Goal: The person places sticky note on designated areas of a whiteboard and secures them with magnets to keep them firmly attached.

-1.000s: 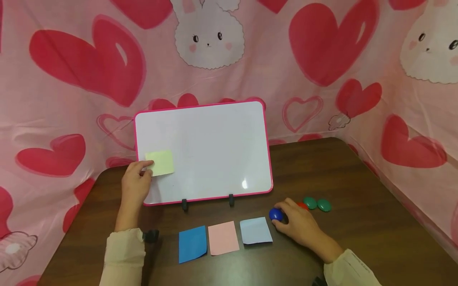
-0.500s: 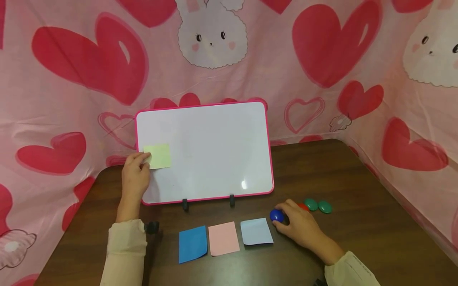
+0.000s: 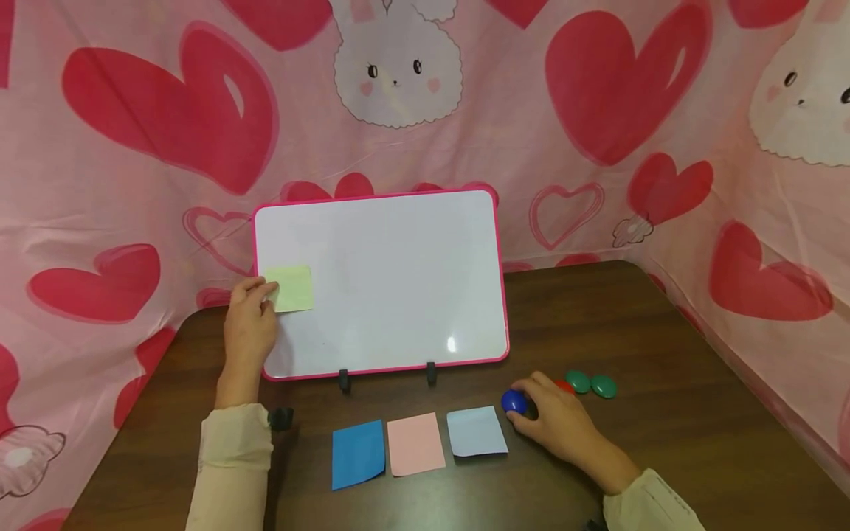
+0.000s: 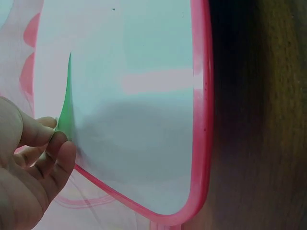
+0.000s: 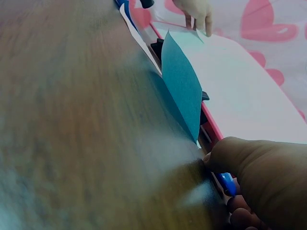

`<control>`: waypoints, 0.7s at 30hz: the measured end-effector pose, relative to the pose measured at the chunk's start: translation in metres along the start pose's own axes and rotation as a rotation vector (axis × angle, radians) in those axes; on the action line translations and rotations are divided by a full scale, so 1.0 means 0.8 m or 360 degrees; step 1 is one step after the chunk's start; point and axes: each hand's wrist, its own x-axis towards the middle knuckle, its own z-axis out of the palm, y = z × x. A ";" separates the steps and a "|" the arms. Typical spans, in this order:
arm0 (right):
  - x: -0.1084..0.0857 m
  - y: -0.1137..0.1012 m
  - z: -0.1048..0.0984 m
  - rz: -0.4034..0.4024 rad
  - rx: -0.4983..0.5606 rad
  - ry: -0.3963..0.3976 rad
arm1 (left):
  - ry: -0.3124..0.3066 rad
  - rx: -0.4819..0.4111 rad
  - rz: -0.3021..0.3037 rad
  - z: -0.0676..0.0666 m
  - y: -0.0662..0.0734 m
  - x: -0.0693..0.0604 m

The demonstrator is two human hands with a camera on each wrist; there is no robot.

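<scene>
The left hand [image 3: 249,328] pinched the yellow note [image 3: 294,289] at nine o'clock on the board [image 3: 392,280], higher than before; the right hand [image 3: 558,419] held the blue disc [image 3: 514,401] outside it, at four o'clock.

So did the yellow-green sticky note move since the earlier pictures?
Yes. In the head view, judged against the whiteboard, the yellow-green sticky note has moved up and slightly left, toward the board's left edge.

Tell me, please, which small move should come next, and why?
Probably the left hand should press the light green note flat on the whiteboard: it pinches only one edge, and in the left wrist view the note seems to stand off the surface.
</scene>
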 end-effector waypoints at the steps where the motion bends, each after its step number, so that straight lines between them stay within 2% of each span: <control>1: 0.000 0.000 0.000 0.0006 0.0000 -0.0004 | 0.0002 0.0007 0.0009 0.000 0.000 0.000; 9: 0.000 -0.001 0.000 0.0021 0.0000 -0.0018 | 0.0034 0.0111 0.0098 0.002 -0.004 0.001; 21: 0.002 -0.003 -0.003 0.0052 0.0048 -0.0032 | 0.0013 0.0167 0.0144 0.002 -0.004 0.002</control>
